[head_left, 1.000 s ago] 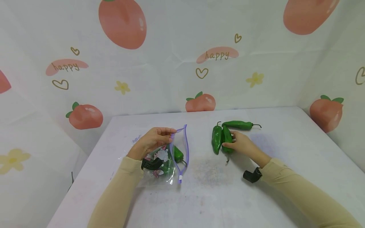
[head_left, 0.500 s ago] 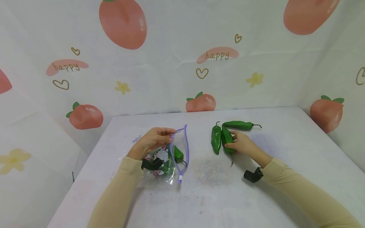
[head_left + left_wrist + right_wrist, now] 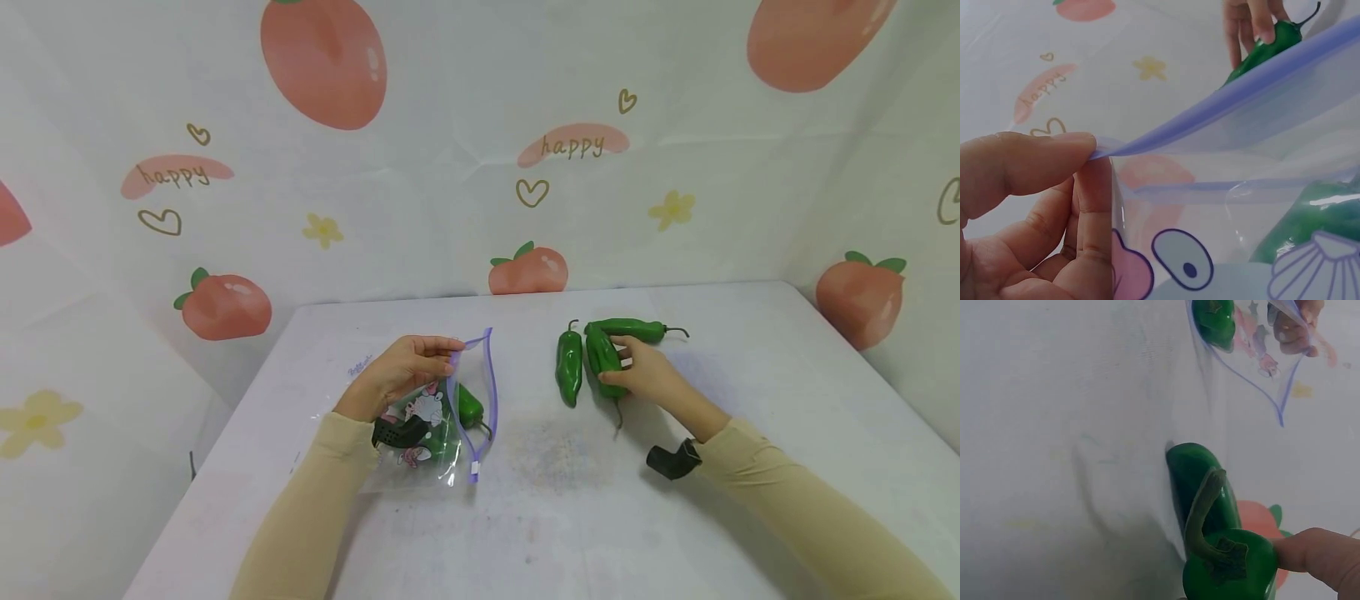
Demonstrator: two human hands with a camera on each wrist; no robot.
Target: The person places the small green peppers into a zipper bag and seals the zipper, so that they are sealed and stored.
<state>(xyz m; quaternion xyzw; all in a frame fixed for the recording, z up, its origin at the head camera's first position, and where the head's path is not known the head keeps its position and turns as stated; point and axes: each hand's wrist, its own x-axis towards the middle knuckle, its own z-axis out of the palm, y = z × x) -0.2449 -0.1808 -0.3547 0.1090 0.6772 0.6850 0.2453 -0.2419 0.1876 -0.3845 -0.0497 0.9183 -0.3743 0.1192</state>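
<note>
My left hand [image 3: 396, 377] pinches the top corner of a clear zip bag [image 3: 493, 404] with a purple closure and printed cartoon figures. The bag's mouth gapes to the right, and a green pepper [image 3: 470, 408] shows inside, its stem by the opening. My right hand [image 3: 647, 375] grips another green pepper [image 3: 602, 354] between thumb and fingers, stem toward me. In the right wrist view the thumb [image 3: 1319, 553] presses on this pepper's side near its stem. Left of it lies a second loose pepper [image 3: 569, 368]; a third [image 3: 641, 330] lies crosswise just behind.
Both wrists carry a black camera mount, on the left [image 3: 401, 432] and on the right [image 3: 675, 460]. The white table [image 3: 570, 525] ends at a printed cloth backdrop [image 3: 435, 225] at the rear.
My right hand has shifted slightly right with its pepper, whose stem end has swung right, leaving a gap to the pepper on the left. The left hand and bag stay still.
</note>
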